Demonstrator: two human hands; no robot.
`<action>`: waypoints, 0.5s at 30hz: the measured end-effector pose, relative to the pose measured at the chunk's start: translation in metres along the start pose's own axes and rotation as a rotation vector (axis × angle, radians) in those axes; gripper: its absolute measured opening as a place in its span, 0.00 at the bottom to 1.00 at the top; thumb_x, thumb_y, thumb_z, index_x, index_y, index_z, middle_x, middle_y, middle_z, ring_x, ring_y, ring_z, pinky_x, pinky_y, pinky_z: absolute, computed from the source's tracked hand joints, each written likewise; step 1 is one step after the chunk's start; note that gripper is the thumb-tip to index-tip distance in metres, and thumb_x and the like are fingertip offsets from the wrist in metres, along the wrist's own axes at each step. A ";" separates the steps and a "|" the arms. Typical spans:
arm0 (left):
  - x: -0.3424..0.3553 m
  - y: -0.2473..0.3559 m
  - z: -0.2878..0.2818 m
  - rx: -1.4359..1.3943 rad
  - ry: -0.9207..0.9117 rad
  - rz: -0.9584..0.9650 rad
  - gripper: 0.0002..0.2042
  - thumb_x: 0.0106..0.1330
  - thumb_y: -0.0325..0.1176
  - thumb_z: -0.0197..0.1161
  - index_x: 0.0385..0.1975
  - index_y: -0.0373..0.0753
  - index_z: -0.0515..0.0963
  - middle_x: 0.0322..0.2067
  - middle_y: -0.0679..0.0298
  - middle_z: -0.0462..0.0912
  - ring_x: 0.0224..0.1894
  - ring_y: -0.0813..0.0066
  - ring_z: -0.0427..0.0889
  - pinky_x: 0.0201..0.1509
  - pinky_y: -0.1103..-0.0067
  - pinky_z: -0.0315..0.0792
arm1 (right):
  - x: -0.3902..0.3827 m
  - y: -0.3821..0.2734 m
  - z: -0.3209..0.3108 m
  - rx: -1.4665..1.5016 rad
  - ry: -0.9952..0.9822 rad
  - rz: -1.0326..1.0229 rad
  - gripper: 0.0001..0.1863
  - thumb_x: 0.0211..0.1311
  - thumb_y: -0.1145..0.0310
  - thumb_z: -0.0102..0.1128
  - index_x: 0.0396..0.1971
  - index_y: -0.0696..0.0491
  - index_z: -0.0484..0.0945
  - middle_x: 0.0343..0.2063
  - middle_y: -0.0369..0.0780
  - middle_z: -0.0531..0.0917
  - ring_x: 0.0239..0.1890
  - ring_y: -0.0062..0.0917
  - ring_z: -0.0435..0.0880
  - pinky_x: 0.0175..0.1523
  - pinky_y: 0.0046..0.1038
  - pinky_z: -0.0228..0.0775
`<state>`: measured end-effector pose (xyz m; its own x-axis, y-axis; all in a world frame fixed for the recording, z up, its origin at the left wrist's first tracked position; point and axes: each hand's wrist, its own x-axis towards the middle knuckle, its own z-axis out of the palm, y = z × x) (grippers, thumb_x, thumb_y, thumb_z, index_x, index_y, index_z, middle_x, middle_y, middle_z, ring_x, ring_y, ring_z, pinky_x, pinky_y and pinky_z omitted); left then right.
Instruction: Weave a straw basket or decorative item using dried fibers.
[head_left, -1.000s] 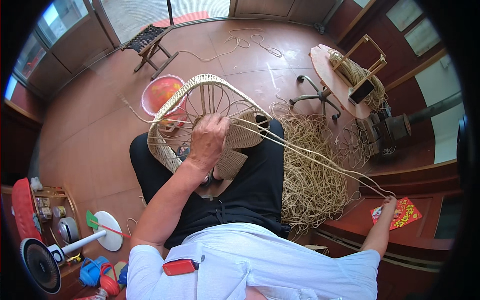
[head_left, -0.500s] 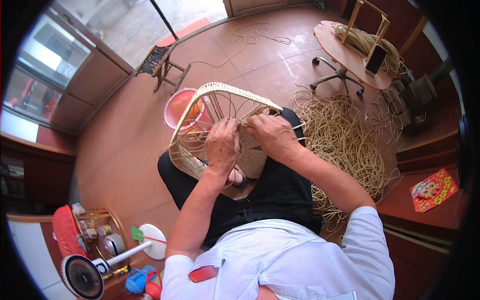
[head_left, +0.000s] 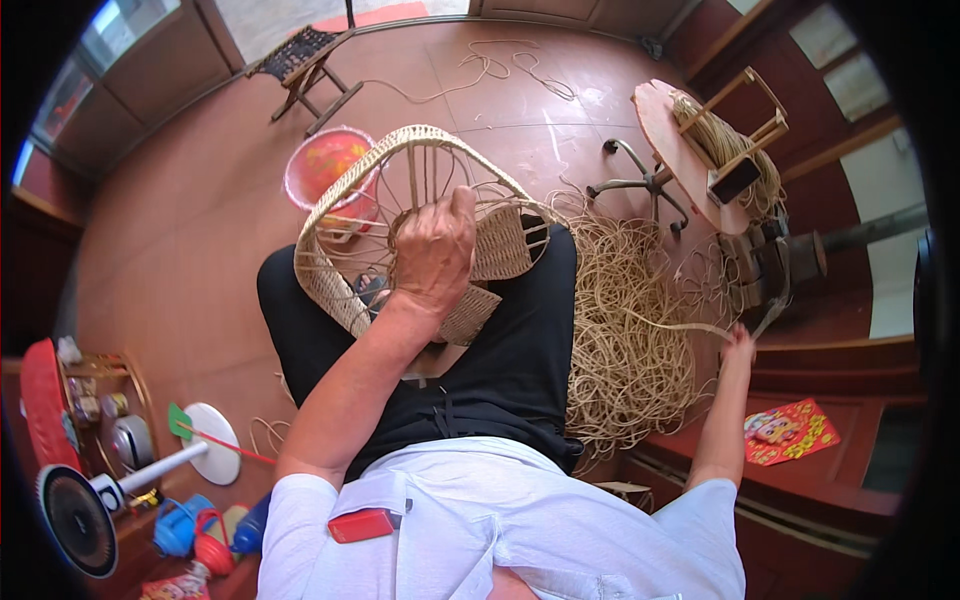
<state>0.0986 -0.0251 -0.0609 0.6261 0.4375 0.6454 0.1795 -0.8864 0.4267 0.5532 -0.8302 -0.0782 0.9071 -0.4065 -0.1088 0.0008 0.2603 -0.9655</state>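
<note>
A rounded frame wound in straw-coloured cord (head_left: 318, 232) rests between my knees, with bare strands across its upper part and woven panels (head_left: 503, 245) lower down. My left hand (head_left: 435, 250) is closed in a fist over the strands in its middle; its fingertips are hidden, and so is whatever they grip. Far out to the right, my right hand (head_left: 740, 347) is shut on a length of cord (head_left: 680, 325). That cord runs back toward the frame and the pile, and its other end whips up past my hand in a blur.
A big heap of loose cord (head_left: 640, 360) lies right of my leg. Ahead stand a red bucket (head_left: 325, 165) and a folding stool (head_left: 310, 75). A round board on a wheeled base (head_left: 680, 150) carries coiled cord and a phone. At lower left is a fan (head_left: 75, 525).
My right hand has left the frame and swung far out to the right with the cord. My left hand stays at the frame, now more fist-like. The whole view has shifted.
</note>
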 end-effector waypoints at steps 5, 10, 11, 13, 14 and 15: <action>0.004 0.004 -0.020 0.093 -0.062 -0.037 0.14 0.63 0.22 0.66 0.45 0.39 0.70 0.32 0.56 0.81 0.36 0.53 0.86 0.40 0.62 0.80 | -0.126 0.188 0.024 -0.347 0.411 0.420 0.09 0.76 0.62 0.59 0.43 0.52 0.81 0.43 0.38 0.88 0.41 0.25 0.90 0.31 0.31 0.79; 0.003 0.009 -0.011 -0.064 -0.012 -0.069 0.11 0.68 0.23 0.66 0.45 0.40 0.71 0.31 0.56 0.83 0.33 0.53 0.87 0.37 0.62 0.79 | -0.221 0.215 0.101 -1.169 -0.204 -0.434 0.30 0.71 0.63 0.69 0.67 0.61 0.76 0.61 0.45 0.84 0.62 0.35 0.83 0.69 0.35 0.73; -0.002 0.003 -0.021 -0.052 0.006 -0.095 0.11 0.70 0.23 0.66 0.45 0.40 0.72 0.31 0.56 0.83 0.32 0.55 0.87 0.36 0.63 0.79 | -0.292 0.201 0.178 -0.993 -0.402 -0.413 0.30 0.71 0.63 0.68 0.69 0.61 0.76 0.66 0.48 0.81 0.69 0.36 0.79 0.71 0.36 0.71; -0.006 0.006 -0.019 -0.201 0.047 -0.152 0.11 0.70 0.24 0.67 0.46 0.39 0.73 0.32 0.56 0.84 0.32 0.55 0.86 0.36 0.63 0.78 | -0.375 0.168 0.257 -0.766 -0.585 -0.532 0.21 0.73 0.70 0.65 0.64 0.56 0.81 0.55 0.42 0.86 0.55 0.28 0.85 0.61 0.31 0.77; -0.009 0.007 -0.019 -0.334 0.101 -0.229 0.11 0.70 0.25 0.68 0.47 0.39 0.74 0.34 0.56 0.84 0.31 0.55 0.86 0.35 0.62 0.77 | -0.428 0.146 0.294 -0.733 -0.649 -0.593 0.17 0.75 0.74 0.64 0.61 0.55 0.84 0.53 0.41 0.86 0.51 0.27 0.86 0.58 0.30 0.78; -0.013 0.006 -0.020 -0.438 0.107 -0.331 0.10 0.72 0.24 0.68 0.48 0.39 0.75 0.33 0.61 0.84 0.26 0.70 0.82 0.30 0.72 0.75 | -0.479 0.122 0.330 -0.726 -0.745 -0.656 0.14 0.74 0.76 0.65 0.56 0.55 0.86 0.53 0.40 0.88 0.52 0.27 0.86 0.58 0.29 0.79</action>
<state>0.0764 -0.0330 -0.0543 0.5049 0.7154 0.4830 0.0077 -0.5633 0.8262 0.2574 -0.3149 -0.0657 0.8424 0.3839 0.3782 0.5283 -0.4495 -0.7203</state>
